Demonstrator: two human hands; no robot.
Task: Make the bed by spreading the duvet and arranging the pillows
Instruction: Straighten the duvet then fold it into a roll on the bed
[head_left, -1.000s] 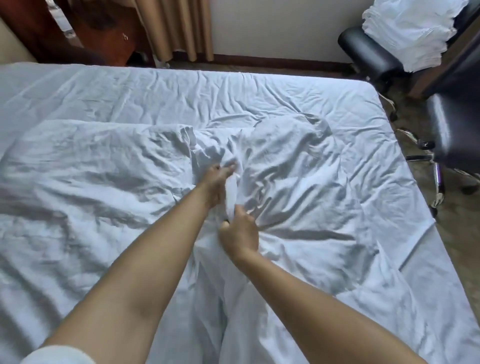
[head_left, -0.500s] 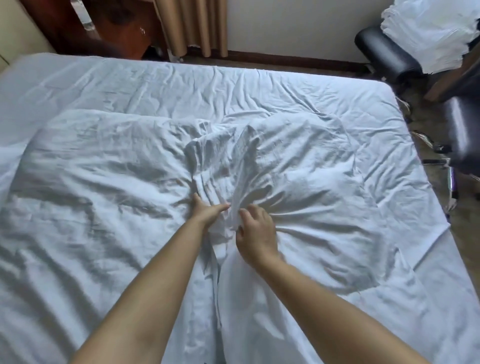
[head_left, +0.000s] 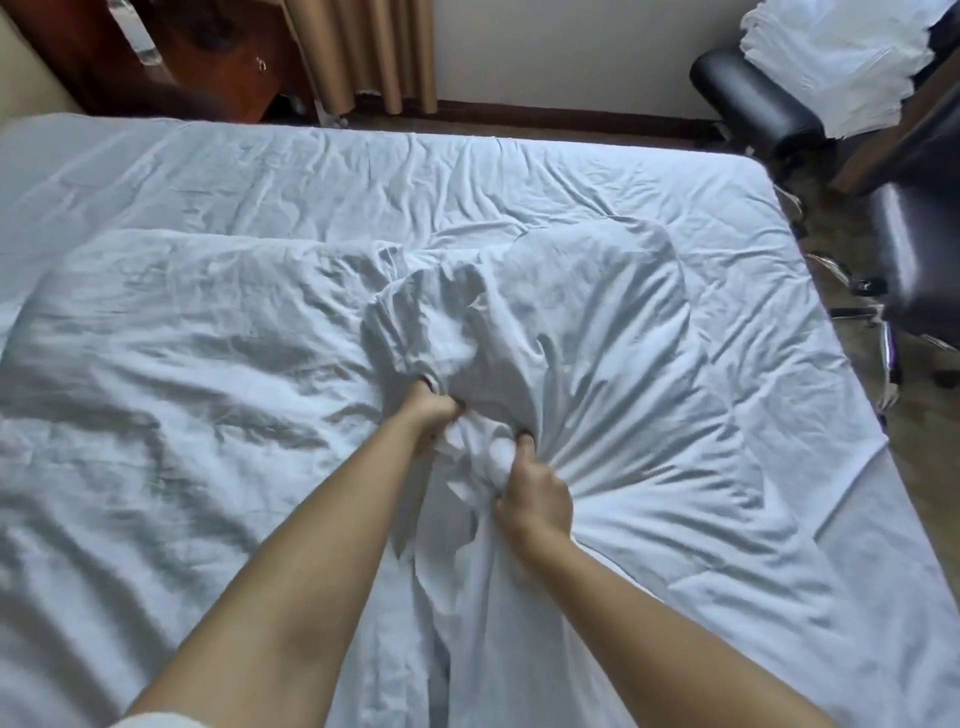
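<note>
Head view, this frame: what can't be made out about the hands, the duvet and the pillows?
- Left hand: its fingers are buried in bunched duvet cloth, so the exact grip is hidden.
- Right hand: only the thumb and knuckles show; the fingers curl under the fold.
- Pillows: none is plainly visible; the white pile on the chair is cut off by the top edge and cannot be identified.
- Duvet's near edge: cut off by the bottom edge and the forearms.

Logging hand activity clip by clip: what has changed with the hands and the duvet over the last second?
Both hands have worked nearer along the bunched fold. The left hand has closed from a looser hold into a fist on the duvet; the right hand grips it throughout. The bunch beyond them has puffed up. The sheet and the chairs are unchanged.
</note>
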